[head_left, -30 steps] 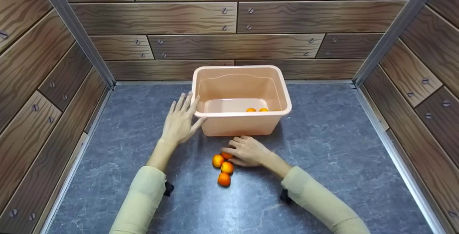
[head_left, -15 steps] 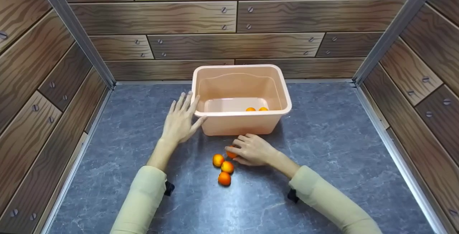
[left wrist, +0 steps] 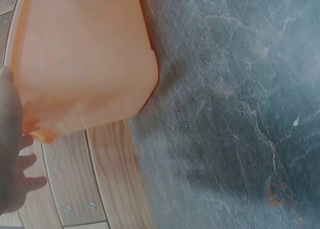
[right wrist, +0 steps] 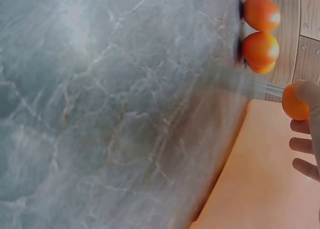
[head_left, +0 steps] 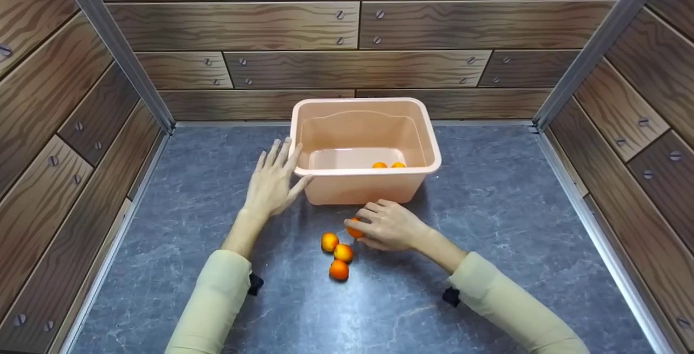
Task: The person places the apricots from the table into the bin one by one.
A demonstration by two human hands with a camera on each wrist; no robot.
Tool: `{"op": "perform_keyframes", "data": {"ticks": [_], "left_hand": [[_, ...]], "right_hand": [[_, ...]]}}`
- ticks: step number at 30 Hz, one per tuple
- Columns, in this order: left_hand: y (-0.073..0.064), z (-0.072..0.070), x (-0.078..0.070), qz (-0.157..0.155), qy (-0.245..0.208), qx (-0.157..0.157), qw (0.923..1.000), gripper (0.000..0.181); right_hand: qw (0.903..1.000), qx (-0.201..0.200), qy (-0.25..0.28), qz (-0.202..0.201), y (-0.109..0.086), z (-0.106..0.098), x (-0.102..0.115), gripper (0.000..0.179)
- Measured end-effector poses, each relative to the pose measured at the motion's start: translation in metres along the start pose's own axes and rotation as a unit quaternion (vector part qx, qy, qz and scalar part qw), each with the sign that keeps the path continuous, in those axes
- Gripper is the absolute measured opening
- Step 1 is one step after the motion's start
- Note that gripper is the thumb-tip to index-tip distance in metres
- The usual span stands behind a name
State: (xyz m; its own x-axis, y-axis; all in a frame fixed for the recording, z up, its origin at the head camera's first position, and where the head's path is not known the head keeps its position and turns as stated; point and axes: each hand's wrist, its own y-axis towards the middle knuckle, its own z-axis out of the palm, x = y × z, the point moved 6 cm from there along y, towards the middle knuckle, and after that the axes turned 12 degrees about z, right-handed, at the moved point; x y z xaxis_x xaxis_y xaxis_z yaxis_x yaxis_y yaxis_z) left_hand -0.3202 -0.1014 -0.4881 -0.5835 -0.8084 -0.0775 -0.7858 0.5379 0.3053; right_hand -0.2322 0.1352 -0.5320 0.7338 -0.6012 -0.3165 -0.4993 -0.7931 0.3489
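A peach-coloured plastic tub [head_left: 363,187] stands near the back wall, with two small orange fruits [head_left: 380,165] visible inside by its front wall. My left hand [head_left: 269,185] rests at the tub's left front corner, fingers straight and spread along the rim. In front of the tub, my right hand [head_left: 391,226] pinches a small orange fruit [head_left: 354,228] between thumb and fingers. The right wrist view also shows this held fruit [right wrist: 295,103] at the fingertips. Three loose orange fruits [head_left: 342,253] lie on the tabletop, left of and nearer than the right hand.
The grey marbled tabletop [head_left: 520,224] is walled in by wood-patterned panels [head_left: 303,69] at the back and both sides. Metal strips [head_left: 591,218] run along the edges. A dark band device [head_left: 451,296] sits under the right sleeve.
My right hand has drawn its fruit a little to the right and toward the tub, away from the other three. The left hand and the tub stay where they were.
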Motion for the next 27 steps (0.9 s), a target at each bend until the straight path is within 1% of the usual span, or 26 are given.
{"op": "perform_keyframes", "data": {"ticks": [8, 17, 27], "left_hand": [[0.0, -0.001, 0.0, 0.0, 0.002, 0.002, 1.0, 0.08], [-0.002, -0.001, 0.0, -0.003, -0.001, 0.002, 1.0, 0.08], [0.0, -0.002, -0.001, -0.002, 0.003, 0.004, 1.0, 0.079]], "right_hand": [[0.9987, -0.051, 0.005, -0.003, 0.002, -0.019, -0.002, 0.05], [0.9951, -0.096, 0.008, -0.018, 0.005, -0.038, -0.005, 0.045], [0.9933, -0.113, -0.004, -0.024, 0.008, -0.054, -0.013, 0.046]]}}
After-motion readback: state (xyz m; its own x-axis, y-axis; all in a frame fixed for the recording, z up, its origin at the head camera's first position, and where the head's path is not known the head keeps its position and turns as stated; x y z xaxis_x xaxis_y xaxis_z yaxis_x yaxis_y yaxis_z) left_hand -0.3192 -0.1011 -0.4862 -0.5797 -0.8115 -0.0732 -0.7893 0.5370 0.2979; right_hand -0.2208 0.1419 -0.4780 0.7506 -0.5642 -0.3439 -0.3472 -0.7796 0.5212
